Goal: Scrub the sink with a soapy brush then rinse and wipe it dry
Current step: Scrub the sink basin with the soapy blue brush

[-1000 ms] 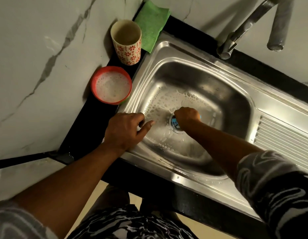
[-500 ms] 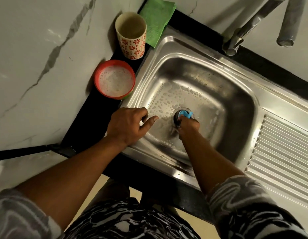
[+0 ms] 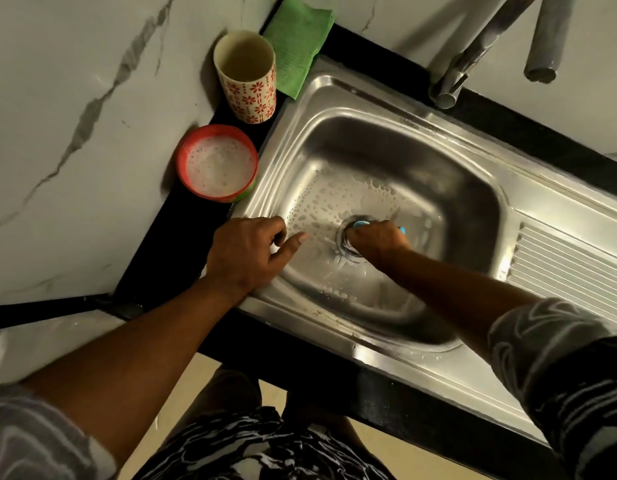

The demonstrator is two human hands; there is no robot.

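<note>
Shifted right over the drain (image 3: 341, 237), my right hand (image 3: 378, 239) clamps one brush (image 3: 361, 223), mostly hidden; left hand (image 3: 244, 254) rests loose on the sink (image 3: 456, 188) rim. One cup (image 3: 250, 88), bowl (image 3: 181, 164), cloth (image 3: 298, 46).

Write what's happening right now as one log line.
step: scrubbing | right hand: grips blue brush at drain | left hand: rests on sink rim | suds: around drain | rinse, wipe: not yet

- Our right hand (image 3: 378, 242) grips a blue brush (image 3: 361, 224) at the drain (image 3: 345, 249) of the sudsy steel sink (image 3: 421, 161).
- Our left hand (image 3: 244, 254) rests on the sink's left rim, fingers loosely curled.
- A red bowl (image 3: 182, 161) of foam, a floral cup (image 3: 251, 95) and a green cloth (image 3: 296, 46) sit on the black counter (image 3: 182, 244).
</note>
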